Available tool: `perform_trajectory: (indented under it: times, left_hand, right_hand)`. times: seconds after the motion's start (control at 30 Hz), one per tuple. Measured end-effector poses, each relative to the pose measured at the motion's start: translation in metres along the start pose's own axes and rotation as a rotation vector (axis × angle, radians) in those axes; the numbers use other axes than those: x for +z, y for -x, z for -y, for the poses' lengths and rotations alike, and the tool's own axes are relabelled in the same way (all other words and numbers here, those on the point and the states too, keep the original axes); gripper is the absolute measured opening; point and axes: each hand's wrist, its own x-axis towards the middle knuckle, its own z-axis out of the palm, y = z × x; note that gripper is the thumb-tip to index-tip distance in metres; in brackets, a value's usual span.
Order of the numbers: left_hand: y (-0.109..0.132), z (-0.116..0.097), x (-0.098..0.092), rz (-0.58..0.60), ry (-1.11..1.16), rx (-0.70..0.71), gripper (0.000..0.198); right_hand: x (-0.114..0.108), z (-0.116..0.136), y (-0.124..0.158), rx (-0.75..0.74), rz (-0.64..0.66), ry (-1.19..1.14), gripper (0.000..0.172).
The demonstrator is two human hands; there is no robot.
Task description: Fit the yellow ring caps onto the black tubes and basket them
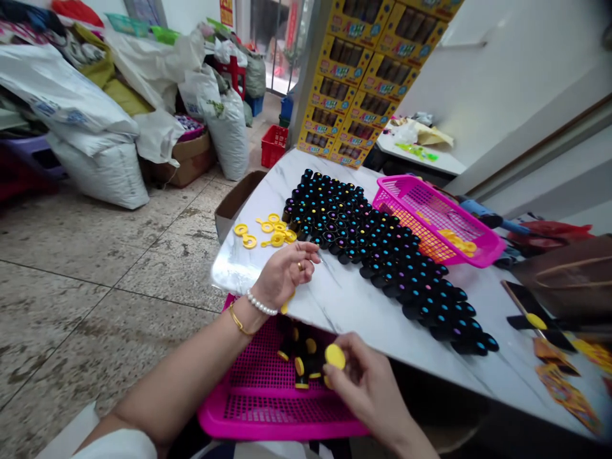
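Observation:
My right hand (370, 386) is closed over the pink basket's right side, gripping a round yellow cap (335, 356) between thumb and fingers. A second bit of yellow shows under that thumb; whether a tube is attached is hidden. Above the table's near edge, my left hand (289, 271) has its fingers curled in, and I cannot make out what they hold. A yellow plastic piece (286, 304) peeks out below its palm. In the pink basket (268, 411) beneath my hands lie several black tubes with yellow ends (301, 366).
Rows of black tubes with coloured dots (354, 223) cover much of the marbled table (306, 306). Yellow ring pieces (272, 229) lie left of them. Another pink basket (459, 223) holds yellow parts. Stacked yellow boxes (354, 83) stand behind; white sacks (100, 159) line the floor.

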Motion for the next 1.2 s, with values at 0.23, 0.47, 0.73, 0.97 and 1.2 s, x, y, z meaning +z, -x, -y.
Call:
perform_trajectory:
  times: [0.23,0.47,0.73,0.97,1.2]
  left_hand:
    - [0.015,-0.026,0.02,-0.175,0.183,-0.006,0.024]
    - [0.026,-0.044,0.015,-0.366,-0.298,0.167,0.013]
    - [-0.017,-0.005,-0.004,-0.32,-1.438,0.404,0.027]
    - [-0.035,0.006,0.008,-0.337,-1.715,0.377,0.043]
    - [-0.038,0.003,0.011,-0.244,-1.67,0.411,0.021]
  right_hand:
    - [0.028,-0.02,0.016,-0.136,-0.025,0.365,0.012]
    - [0.023,0.038,-0.042,-0.409,-0.343,0.611,0.044]
    - [0.044,0.021,-0.055,-0.774,-0.24,0.531,0.021]
    - [0.027,0.007,-0.029,-0.502,-0.287,-0.103,0.017]
    - [-0.008,0.007,-0.032,0.043,-0.128,-0.627,0.015]
